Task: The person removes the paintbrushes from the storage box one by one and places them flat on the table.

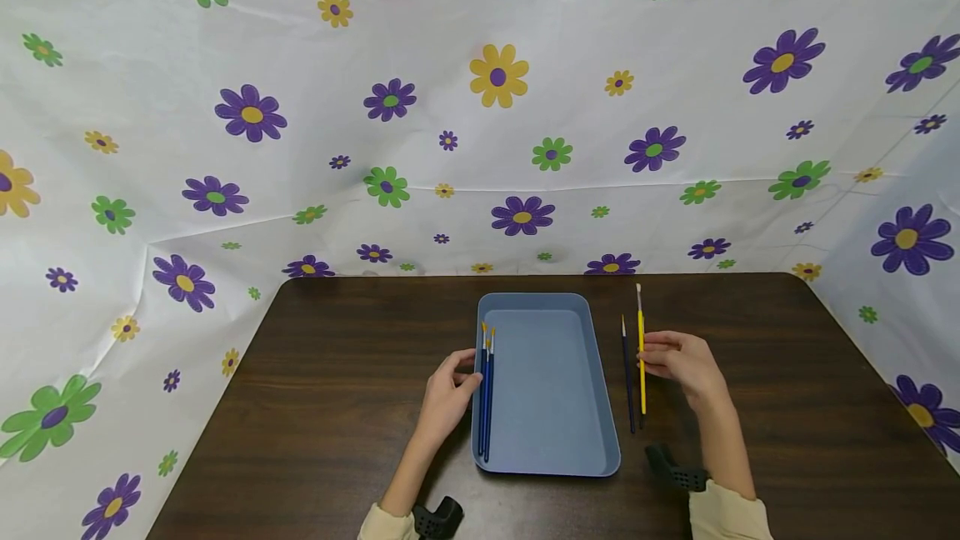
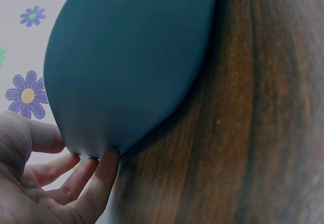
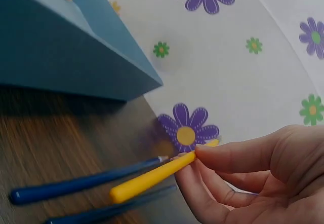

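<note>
Left hand (image 1: 447,398) pinches the left rim of the tray (image 1: 551,407), two blue brushes (image 1: 490,402) lying lengthwise inside along it. Right of the tray, past another blue brush (image 1: 627,382) on the worktop (image 1: 315,373), the yellow brush (image 1: 642,390) has its long axis front to back, roughly parallel to the tray's side. Right hand (image 1: 688,367), the nearer one, is clamped on it from its right.

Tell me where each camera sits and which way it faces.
Head: worn on the person's head, facing forward and down at the tray; left hand, right hand, forearms and sleeves show.
Left wrist: worn there, facing the tray's edge; left hand shows.
Right wrist: worn there, facing the yellow brush; right hand shows.
Head and right wrist share the tray, yellow brush and right hand.
</note>
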Action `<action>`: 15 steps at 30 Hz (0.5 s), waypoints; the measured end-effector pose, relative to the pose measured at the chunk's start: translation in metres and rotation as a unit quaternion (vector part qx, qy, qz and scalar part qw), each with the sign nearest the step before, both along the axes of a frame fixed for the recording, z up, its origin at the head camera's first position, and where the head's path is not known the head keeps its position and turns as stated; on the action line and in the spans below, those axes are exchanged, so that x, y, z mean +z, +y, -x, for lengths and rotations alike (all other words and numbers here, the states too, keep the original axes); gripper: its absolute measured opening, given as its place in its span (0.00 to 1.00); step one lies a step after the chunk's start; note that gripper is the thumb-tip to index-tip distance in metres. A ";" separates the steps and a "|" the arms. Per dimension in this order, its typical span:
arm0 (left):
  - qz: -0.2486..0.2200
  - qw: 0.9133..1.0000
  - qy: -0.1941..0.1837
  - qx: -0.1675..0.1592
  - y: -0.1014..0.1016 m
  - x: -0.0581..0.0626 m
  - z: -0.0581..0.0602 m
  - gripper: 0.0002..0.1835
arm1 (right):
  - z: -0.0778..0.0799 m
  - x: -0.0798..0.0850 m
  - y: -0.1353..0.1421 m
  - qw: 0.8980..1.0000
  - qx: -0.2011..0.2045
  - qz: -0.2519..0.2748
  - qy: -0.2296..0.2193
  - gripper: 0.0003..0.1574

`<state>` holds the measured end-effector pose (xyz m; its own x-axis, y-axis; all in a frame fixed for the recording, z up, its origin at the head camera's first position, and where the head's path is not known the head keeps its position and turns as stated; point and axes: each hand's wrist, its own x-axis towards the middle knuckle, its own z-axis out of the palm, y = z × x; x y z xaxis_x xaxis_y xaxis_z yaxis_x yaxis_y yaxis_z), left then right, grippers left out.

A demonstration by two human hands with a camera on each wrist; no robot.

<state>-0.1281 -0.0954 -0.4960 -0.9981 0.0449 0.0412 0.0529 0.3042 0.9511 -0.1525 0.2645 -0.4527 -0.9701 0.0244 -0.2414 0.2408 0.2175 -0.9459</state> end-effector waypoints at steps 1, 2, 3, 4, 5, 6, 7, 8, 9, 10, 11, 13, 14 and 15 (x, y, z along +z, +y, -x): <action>0.000 1.000 0.000 0.001 0.000 0.000 0.000 0.20 | 0.000 -0.001 0.002 1.000 0.002 -0.006 -0.001 0.28; 0.001 1.000 0.001 0.001 0.000 0.000 0.000 0.20 | 0.000 -0.001 0.003 1.000 0.002 -0.010 -0.002 0.28; 0.001 1.000 0.001 0.001 0.000 0.000 0.000 0.20 | -0.001 -0.002 0.005 1.000 0.005 -0.018 -0.002 0.28; 0.003 1.000 0.001 0.001 0.000 0.000 0.000 0.20 | -0.001 -0.002 0.006 1.000 0.006 -0.023 -0.003 0.27; 0.003 1.000 0.001 0.001 0.000 0.000 0.000 0.20 | -0.001 -0.003 0.008 0.999 0.009 -0.031 -0.005 0.26; 0.004 1.000 0.001 0.002 0.000 0.000 0.000 0.20 | -0.001 -0.003 0.009 0.999 0.010 -0.038 -0.007 0.26; 0.005 1.000 0.001 0.002 0.000 0.000 0.000 0.20 | -0.001 -0.004 0.010 0.999 0.011 -0.045 -0.009 0.25; 0.005 1.000 0.000 0.002 0.000 0.000 0.000 0.20 | -0.001 -0.004 0.011 0.999 0.012 -0.050 -0.012 0.25; 0.005 1.000 0.000 0.002 0.000 0.000 0.000 0.20 | -0.001 -0.005 0.012 0.998 0.013 -0.056 -0.015 0.24; 0.005 1.000 -0.001 0.002 0.000 0.000 0.000 0.20 | -0.001 -0.005 0.013 0.998 0.014 -0.060 -0.019 0.24; 0.006 1.000 -0.001 0.002 0.000 0.000 0.000 0.20 | -0.001 -0.006 0.014 0.997 0.015 -0.066 -0.022 0.23; 0.006 1.000 0.000 0.002 0.000 0.000 0.000 0.20 | 0.000 -0.006 0.016 0.997 0.015 -0.071 -0.029 0.23; 0.006 1.000 0.002 0.002 0.000 0.000 0.000 0.20 | 0.000 -0.006 0.017 0.997 0.016 -0.073 -0.033 0.22; 0.006 1.000 0.002 0.001 0.000 0.000 0.000 0.20 | 0.000 -0.006 0.017 0.996 0.017 -0.075 -0.036 0.22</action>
<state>-0.1283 -0.0951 -0.4962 -0.9981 0.0426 0.0451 0.0562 0.3156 0.9472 -0.1523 0.2817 -0.4588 -0.9512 0.0335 -0.3066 0.2973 0.3642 -0.8826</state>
